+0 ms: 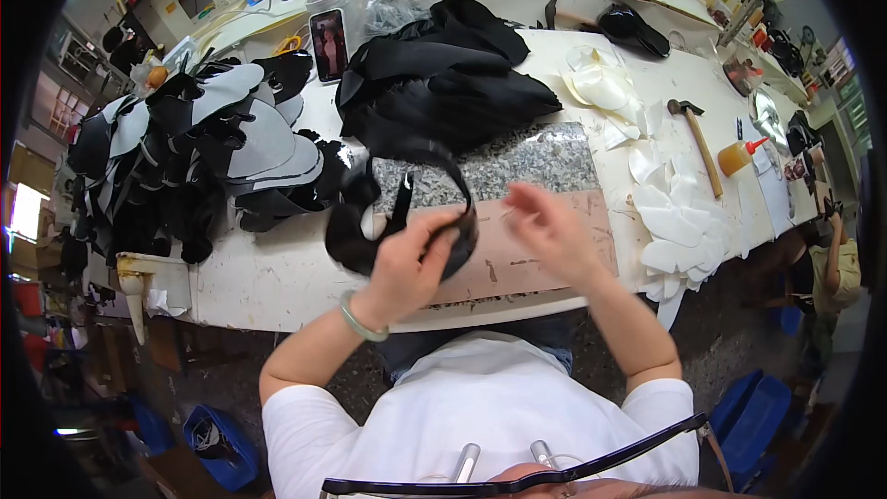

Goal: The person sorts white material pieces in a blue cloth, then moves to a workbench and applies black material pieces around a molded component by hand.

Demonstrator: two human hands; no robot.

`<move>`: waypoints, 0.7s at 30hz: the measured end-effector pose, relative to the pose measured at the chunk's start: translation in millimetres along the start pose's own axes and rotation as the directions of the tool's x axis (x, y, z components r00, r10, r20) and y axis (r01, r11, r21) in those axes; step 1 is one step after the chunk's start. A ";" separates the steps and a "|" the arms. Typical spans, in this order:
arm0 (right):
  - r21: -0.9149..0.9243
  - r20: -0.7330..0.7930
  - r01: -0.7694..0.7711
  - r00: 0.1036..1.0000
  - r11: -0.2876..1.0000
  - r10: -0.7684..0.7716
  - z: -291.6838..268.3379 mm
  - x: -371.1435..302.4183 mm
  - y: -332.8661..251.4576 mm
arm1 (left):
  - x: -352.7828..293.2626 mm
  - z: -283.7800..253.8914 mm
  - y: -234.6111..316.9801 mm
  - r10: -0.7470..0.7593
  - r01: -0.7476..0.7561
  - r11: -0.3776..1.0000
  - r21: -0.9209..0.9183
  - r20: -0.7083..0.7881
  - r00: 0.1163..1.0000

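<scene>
My left hand, a pale green bangle at its wrist, is closed on a black shoe upper with a curved band looping up and round. Motion blurs the piece. To its right my right hand hovers over the pinkish board, apart from the upper; its slightly blurred fingers are loosely bent and apart, with nothing seen in them. Behind the board lies a speckled grey stone slab. Black fabric pieces are heaped just beyond it.
Black and grey shoe uppers pile up at the left. On the right lie white cut pieces, a hammer and a glue bottle with a red tip. A phone stands upright behind. Blue bins sit on the floor.
</scene>
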State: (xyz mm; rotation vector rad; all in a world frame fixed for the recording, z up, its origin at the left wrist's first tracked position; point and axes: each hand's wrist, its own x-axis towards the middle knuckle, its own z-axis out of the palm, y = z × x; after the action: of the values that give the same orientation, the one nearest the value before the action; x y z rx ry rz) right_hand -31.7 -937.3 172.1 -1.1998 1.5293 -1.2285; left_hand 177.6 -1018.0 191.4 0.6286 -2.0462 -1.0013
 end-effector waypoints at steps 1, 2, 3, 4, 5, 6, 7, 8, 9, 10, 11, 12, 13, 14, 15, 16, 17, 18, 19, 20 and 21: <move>0.189 0.070 -0.039 0.997 0.981 0.026 15.8 -6.4 26.2 | -11.4 9.8 -2.9 -0.114 0.123 0.984 -0.126 0.076 0.990; 0.532 0.142 -0.194 0.980 0.824 0.138 32.1 -10.0 24.9 | -20.9 12.8 -3.2 -0.176 0.195 0.971 -0.139 0.137 0.975; 0.592 0.146 -0.208 0.978 0.779 0.150 37.7 -12.8 29.7 | -27.5 13.1 -2.1 -0.268 0.306 0.932 -0.196 0.201 0.942; 0.646 0.156 -0.219 0.976 0.731 0.155 42.1 -12.6 34.1 | -31.1 11.7 -2.1 -0.350 0.412 0.878 -0.243 0.261 0.900; 0.648 0.164 -0.227 0.974 0.727 0.158 45.5 -15.1 34.2 | -33.6 10.7 -2.2 -0.405 0.511 0.746 -0.428 0.318 0.857; 0.676 0.152 -0.230 0.973 0.700 0.173 48.4 -18.9 32.6 | -33.7 7.5 -0.4 -0.412 0.515 0.744 -0.426 0.314 0.855; 0.703 0.141 -0.231 0.972 0.672 0.187 50.6 -20.6 29.8 | -30.4 2.3 3.1 -0.415 0.552 0.721 -0.418 0.377 0.828; 0.704 0.148 -0.235 0.971 0.670 0.185 51.5 -22.1 23.1 | -27.4 -1.8 7.8 -0.414 0.587 0.699 -0.409 0.438 0.798; 0.760 0.202 -0.273 0.962 0.590 0.185 51.2 -24.1 12.7 | -24.4 0.4 14.4 -0.414 0.544 0.730 -0.413 0.365 0.834; 0.805 0.253 -0.310 0.951 0.506 0.180 50.2 -26.1 4.8 | -21.7 0.8 19.1 -0.417 0.544 0.732 -0.412 0.361 0.834; 0.805 0.256 -0.312 0.950 0.505 0.178 49.0 -27.5 0.5 | -18.9 1.0 22.9 -0.383 0.471 0.827 -0.306 0.306 0.871; 0.832 0.344 -0.379 0.926 0.406 0.159 47.3 -28.7 -2.8 | -16.7 1.0 24.4 -0.339 0.391 0.901 -0.189 0.258 0.905; 0.842 0.428 -0.447 0.894 0.303 0.130 46.7 -30.5 -4.9 | -17.2 -0.2 23.2 -0.341 0.392 0.901 -0.186 0.254 0.905; 0.841 0.431 -0.449 0.893 0.302 0.127 46.3 -32.3 -6.5 | -18.1 -2.3 20.5 -0.292 0.346 0.922 -0.172 0.277 0.916; 0.848 0.467 -0.494 0.867 0.190 0.172 46.0 -33.8 -7.8 | -18.4 -4.5 18.8 -0.242 0.299 0.941 -0.160 0.300 0.923; 0.846 0.503 -0.527 0.837 0.075 0.214 44.9 -35.5 -8.1 | -16.9 -6.4 21.2 -0.243 0.300 0.940 -0.160 0.302 0.922; 0.854 0.458 -0.490 0.867 0.174 0.196 44.9 -36.0 -8.3 | -14.0 -9.5 27.3 -0.211 0.277 0.951 -0.135 0.367 0.906; 0.854 0.458 -0.490 0.867 0.174 0.197 40.8 -37.1 -9.2 | -10.4 -11.9 34.9 -0.181 0.251 0.961 -0.112 0.431 0.884; 0.863 0.423 -0.460 0.884 0.206 0.201 34.7 -36.4 -12.1 | -4.8 -14.8 43.9 -0.172 0.236 0.966 -0.102 0.424 0.889; 0.871 0.388 -0.430 0.899 0.239 0.203 30.2 -36.2 -16.7 | -3.6 -16.6 48.0 -0.174 0.235 0.967 -0.099 0.420 0.891; 0.878 0.335 -0.394 0.911 0.271 0.240 27.9 -38.1 -25.5 | -3.8 -18.0 51.1 -0.209 0.273 0.957 -0.096 0.422 0.882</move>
State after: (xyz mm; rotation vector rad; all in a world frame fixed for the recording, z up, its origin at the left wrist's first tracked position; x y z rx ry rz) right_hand 7.7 -907.6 193.0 -0.1254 0.5968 -1.3620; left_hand 189.2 -994.1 238.7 0.6452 -2.2539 -1.5315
